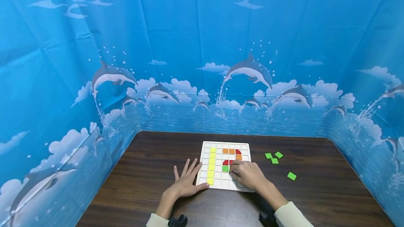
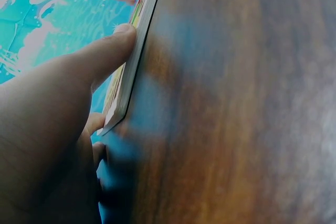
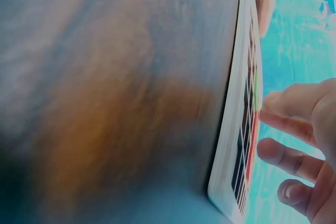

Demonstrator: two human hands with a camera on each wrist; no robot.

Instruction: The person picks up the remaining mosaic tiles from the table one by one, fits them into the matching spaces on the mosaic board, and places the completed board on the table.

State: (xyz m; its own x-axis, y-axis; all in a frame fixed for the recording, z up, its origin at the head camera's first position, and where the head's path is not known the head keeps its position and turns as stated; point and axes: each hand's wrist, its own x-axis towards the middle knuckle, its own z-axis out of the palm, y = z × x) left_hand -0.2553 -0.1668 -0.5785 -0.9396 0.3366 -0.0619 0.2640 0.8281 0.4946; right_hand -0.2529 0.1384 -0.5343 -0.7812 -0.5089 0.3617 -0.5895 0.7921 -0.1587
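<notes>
A white gridded board [image 1: 221, 182] lies on the table. On it, a column of yellow tiles [image 1: 211, 167] runs down the left side. Farther right are orange tiles [image 1: 228, 151], red round-edged tiles [image 1: 238, 152] and a green tile [image 1: 225, 168]. My left hand [image 1: 187, 183] spreads its fingers along the board's left side, its thumb [image 2: 118, 40] lying on the near edge. Bent over the right part of the board is my right hand [image 1: 249, 175], fingertips [image 3: 270, 103] down at the surface by the green and red tiles. I cannot tell whether they pinch a tile.
Several loose green tiles [image 1: 275, 161] lie on the dark wooden table [image 1: 145, 171] right of the board, one [image 1: 291, 176] nearer to me. A blue dolphin-print curtain [image 1: 176, 45] encloses the table's far side and both sides.
</notes>
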